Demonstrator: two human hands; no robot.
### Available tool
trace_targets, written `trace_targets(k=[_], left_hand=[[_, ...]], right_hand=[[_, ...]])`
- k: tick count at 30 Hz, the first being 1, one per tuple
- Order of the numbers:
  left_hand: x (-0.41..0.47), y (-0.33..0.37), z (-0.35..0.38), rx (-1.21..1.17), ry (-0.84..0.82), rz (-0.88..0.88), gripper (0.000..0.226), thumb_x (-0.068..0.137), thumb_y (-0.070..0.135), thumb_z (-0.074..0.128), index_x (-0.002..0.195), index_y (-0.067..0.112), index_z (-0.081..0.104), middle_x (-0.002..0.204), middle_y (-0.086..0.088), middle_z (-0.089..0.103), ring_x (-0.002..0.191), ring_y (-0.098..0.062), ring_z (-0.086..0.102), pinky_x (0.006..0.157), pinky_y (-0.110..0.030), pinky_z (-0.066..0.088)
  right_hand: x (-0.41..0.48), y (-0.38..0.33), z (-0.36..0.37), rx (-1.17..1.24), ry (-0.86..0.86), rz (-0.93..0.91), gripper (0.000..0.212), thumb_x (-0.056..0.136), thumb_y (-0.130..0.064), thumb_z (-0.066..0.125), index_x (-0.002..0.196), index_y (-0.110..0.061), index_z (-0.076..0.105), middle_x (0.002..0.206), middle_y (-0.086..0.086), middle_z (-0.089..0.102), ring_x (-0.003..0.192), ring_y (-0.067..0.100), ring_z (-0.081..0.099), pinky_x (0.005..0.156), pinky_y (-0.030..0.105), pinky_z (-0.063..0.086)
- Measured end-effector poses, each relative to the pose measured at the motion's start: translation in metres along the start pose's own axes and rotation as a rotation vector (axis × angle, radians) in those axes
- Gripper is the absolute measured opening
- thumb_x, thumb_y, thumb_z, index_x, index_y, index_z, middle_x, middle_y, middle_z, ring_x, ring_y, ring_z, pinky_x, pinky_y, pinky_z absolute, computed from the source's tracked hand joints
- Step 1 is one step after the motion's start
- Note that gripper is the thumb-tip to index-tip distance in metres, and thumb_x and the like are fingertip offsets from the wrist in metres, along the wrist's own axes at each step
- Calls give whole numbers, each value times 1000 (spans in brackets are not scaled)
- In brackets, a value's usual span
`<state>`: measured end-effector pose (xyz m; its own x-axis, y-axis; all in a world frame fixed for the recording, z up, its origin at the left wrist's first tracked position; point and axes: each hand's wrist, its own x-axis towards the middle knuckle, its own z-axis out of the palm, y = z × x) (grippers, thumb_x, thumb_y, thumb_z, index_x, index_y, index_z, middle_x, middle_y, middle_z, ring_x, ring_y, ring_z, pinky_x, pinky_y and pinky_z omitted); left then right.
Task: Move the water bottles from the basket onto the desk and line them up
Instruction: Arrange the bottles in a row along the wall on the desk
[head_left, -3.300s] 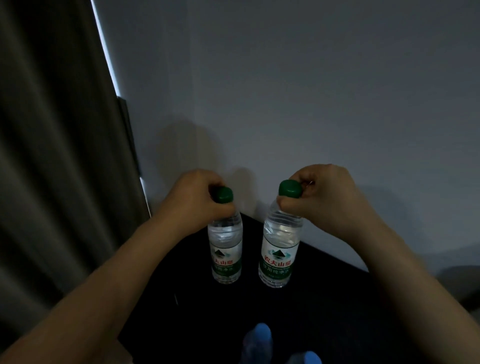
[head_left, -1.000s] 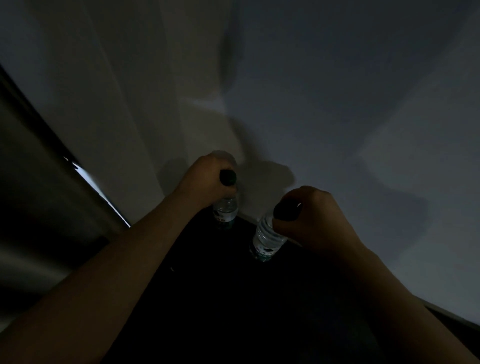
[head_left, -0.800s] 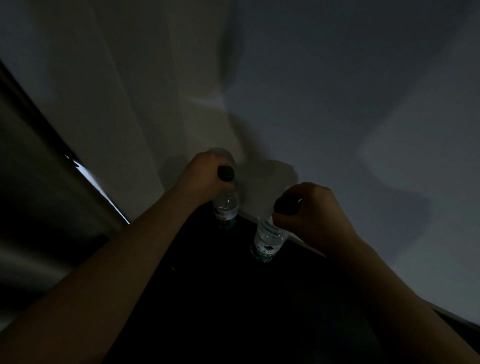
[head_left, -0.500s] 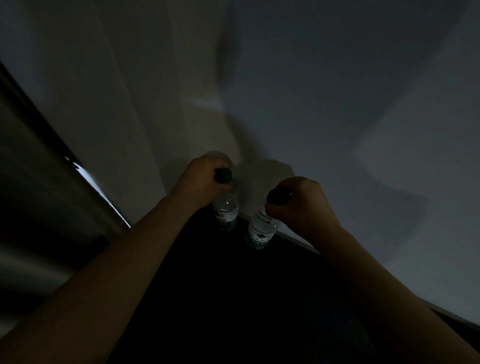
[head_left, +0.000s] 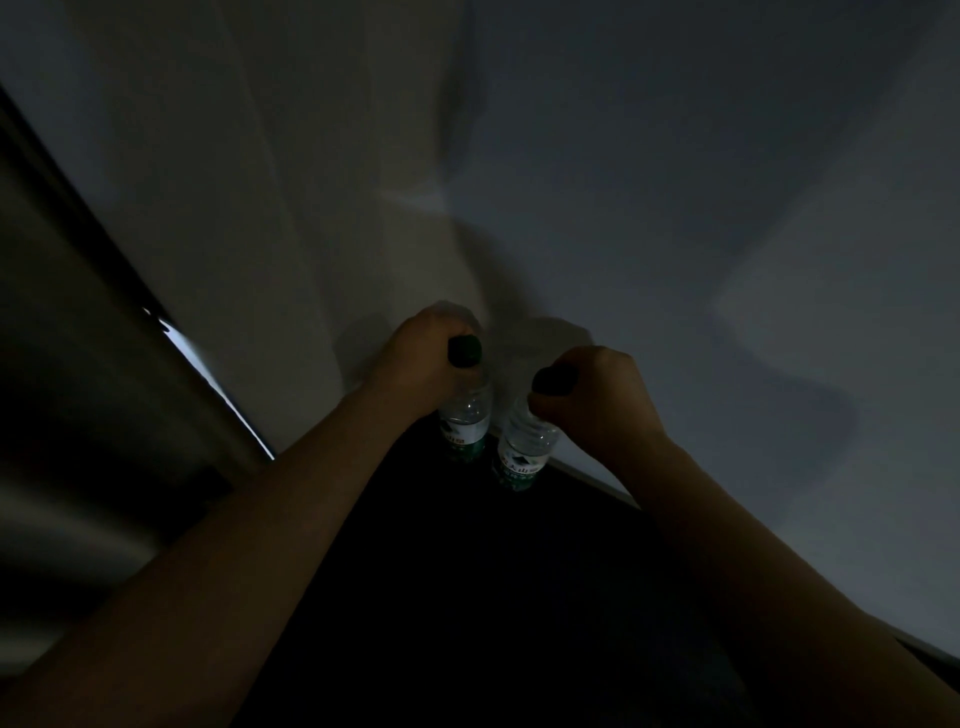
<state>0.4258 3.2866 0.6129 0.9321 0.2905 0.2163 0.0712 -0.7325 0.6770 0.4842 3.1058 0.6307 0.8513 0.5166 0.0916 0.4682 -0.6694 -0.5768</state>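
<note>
Both forearms reach across the dark desk (head_left: 467, 597). The left hand (head_left: 421, 364) grips the left water bottle (head_left: 465, 421) below its cap, and the right hand (head_left: 597, 400) grips the right water bottle (head_left: 524, 452) likewise. The bottles are just beside each other at the desk's far edge, close to the pale wall (head_left: 675, 208).

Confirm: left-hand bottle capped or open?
Capped: a dark cap sits atop the left-hand bottle, beside the left hand gripping its top.

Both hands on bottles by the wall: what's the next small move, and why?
Probably release both. The left hand and right hand each grip a bottle at its neck; the left bottle and right bottle stand side by side, apart, along the wall. Whether they rest on the dark desk is unclear.
</note>
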Motion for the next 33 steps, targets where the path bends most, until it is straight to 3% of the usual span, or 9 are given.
trace_targets(k=[3, 7, 10, 12, 15, 17, 22, 26, 33], left_hand=[[0, 0, 1, 15, -4, -8, 28, 65, 7, 81, 90, 1, 71, 86, 1, 49, 78, -15, 50, 62, -13, 29], [-2, -1, 0, -14, 23, -2, 26, 65, 6, 82, 87, -1, 71, 75, 8, 46, 73, -13, 46, 56, -3, 28], [-3, 0, 0, 2, 16, -24, 29, 65, 4, 81, 92, 0, 70, 89, -2, 49, 81, -15, 46, 62, -10, 26], [-3, 1, 2, 38, 0, -40, 32, 68, 6, 79, 98, 0, 68, 100, -12, 55, 87, -21, 50, 67, -14, 26], [-3, 4, 2, 107, -24, -62, 35, 74, 9, 75, 107, 2, 66, 117, -21, 55, 105, -33, 54, 77, -24, 35], [-2, 6, 0, 157, -56, -57, 34, 75, 10, 74, 106, 2, 64, 116, -22, 55, 104, -34, 54, 78, -26, 37], [0, 12, -5, 272, -131, -19, 37, 75, 14, 72, 109, 3, 61, 115, -20, 55, 107, -33, 52, 85, -33, 42], [-2, 23, -9, 315, -146, -12, 44, 77, 18, 72, 114, 2, 56, 120, -19, 51, 110, -34, 51, 81, -30, 40], [-30, 59, -27, 333, -166, 48, 41, 78, 25, 70, 113, 7, 56, 124, -15, 48, 102, -34, 56, 83, -35, 45]], right_hand=[[1, -1, 1, 15, 10, 5, 40, 70, -5, 69, 48, -11, 35, 53, 12, 40, 49, 21, 38, 49, 30, 31], [-1, -2, 5, 31, 39, 38, 27, 72, -5, 69, 56, 4, 49, 58, 23, 49, 52, 22, 45, 49, 34, 38], [-7, -2, 10, 3, 77, 10, 23, 76, -6, 68, 64, 10, 56, 64, 22, 55, 56, 30, 52, 54, 37, 45], [-9, -4, 10, -30, 65, 12, 22, 80, -10, 69, 83, 11, 64, 82, 24, 64, 73, 35, 62, 68, 45, 53], [-12, -6, 5, -93, 22, 31, 34, 80, -24, 75, 96, 4, 65, 95, 15, 64, 81, 26, 61, 71, 36, 51], [-15, -5, 0, -165, -33, 55, 40, 80, -29, 75, 102, 2, 63, 99, 14, 62, 86, 25, 59, 73, 34, 49], [-41, 2, -16, -384, -256, 48, 34, 86, -29, 65, 109, -5, 62, 109, 12, 62, 103, 26, 58, 83, 31, 45], [-70, 2, -27, -491, -436, 39, 31, 89, -29, 62, 114, -11, 61, 117, 8, 60, 111, 23, 56, 89, 32, 46], [-116, 6, -51, -467, -430, 100, 30, 86, -30, 63, 112, -15, 64, 114, 3, 63, 107, 21, 58, 88, 31, 49]])
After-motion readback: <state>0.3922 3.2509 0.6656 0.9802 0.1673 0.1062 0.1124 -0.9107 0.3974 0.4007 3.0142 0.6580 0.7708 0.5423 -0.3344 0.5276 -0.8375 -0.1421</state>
